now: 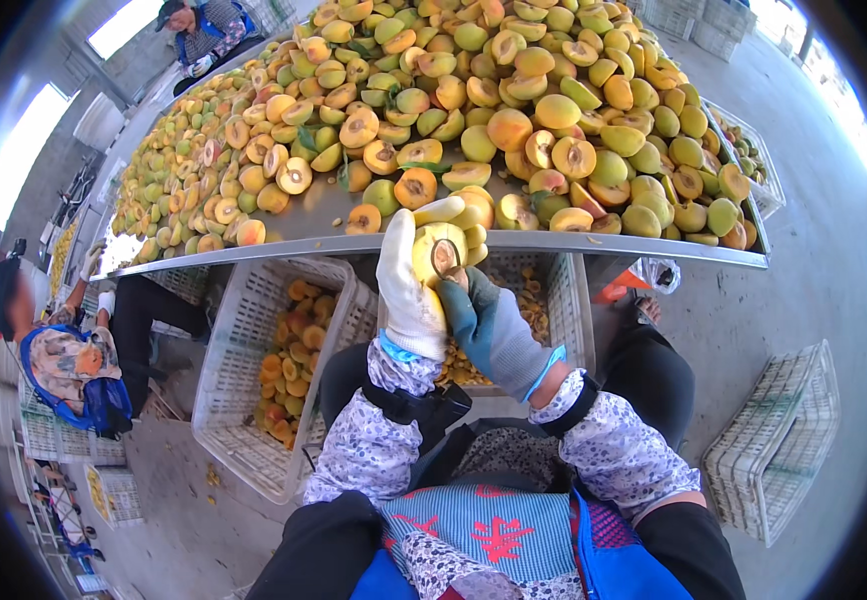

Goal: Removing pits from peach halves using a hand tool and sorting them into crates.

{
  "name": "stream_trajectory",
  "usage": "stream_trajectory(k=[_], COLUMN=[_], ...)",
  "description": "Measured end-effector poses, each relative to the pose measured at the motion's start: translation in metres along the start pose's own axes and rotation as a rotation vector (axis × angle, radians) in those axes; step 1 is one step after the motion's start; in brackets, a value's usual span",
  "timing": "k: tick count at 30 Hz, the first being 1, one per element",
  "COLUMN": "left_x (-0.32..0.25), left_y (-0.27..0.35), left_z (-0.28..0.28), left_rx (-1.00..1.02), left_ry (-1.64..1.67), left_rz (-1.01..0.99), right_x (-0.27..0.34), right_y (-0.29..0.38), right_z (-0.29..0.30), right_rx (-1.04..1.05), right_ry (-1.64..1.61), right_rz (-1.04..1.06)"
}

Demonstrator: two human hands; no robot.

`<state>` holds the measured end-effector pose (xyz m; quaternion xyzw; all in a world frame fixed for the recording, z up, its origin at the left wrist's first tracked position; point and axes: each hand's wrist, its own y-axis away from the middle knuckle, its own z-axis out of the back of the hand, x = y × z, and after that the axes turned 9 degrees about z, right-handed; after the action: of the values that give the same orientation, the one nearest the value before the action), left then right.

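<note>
In my left hand (411, 289), gloved in white, lies a yellow halved peach (433, 251), its cut face and stone hollow turned up. My right hand (490, 322), in a grey and dark-green glove, is closed at the fruit's lower edge; a small ring-shaped blade (445, 256) shows against the hollow, its handle hidden in the fingers. Both hands are just in front of the metal rim (606, 241) of a sorting table. A large heap of halved and whole-looking peaches (508, 127) covers much of the table, some with green leaves among them.
Below the table, a white plastic crate (216, 375) holds peach halves; another crate (572, 300) under my hands holds small pieces. An empty-looking crate (771, 442) stands on the floor at right. One co-worker (66, 352) sits at left, another (212, 34) at the far upper left.
</note>
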<state>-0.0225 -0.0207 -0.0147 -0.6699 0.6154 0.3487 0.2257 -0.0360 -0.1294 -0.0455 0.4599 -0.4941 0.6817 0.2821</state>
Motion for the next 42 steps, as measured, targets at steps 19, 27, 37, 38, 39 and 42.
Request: stream_trajectory(k=[19,27,37,38,39,42], left_x=[0.0,-0.013,-0.027,-0.026,-0.023,-0.012], left_y=[0.007,-0.002,-0.007,-0.007,-0.006,-0.003], left_z=[-0.017,-0.001,0.006,0.005,0.002,-0.004], left_rx=[0.037,0.122,0.259,0.259,0.197,0.055], left_ry=[-0.124,-0.494,-0.621,-0.615,-0.539,-0.39], left_rz=[-0.177,-0.061,0.06,0.054,0.033,0.027], right_x=[-0.001,-0.011,0.036,0.033,0.032,0.038], right_y=[0.001,0.011,-0.005,-0.003,-0.001,-0.002], right_z=[0.008,0.019,0.04,0.039,0.037,0.04], right_rx=[0.023,0.167,0.399,0.387,0.376,0.371], right_ry=[-0.315,-0.039,-0.173,-0.284,-0.393,-0.513], right_rz=[-0.25,-0.15,-0.611,-0.66,-0.703,-0.773])
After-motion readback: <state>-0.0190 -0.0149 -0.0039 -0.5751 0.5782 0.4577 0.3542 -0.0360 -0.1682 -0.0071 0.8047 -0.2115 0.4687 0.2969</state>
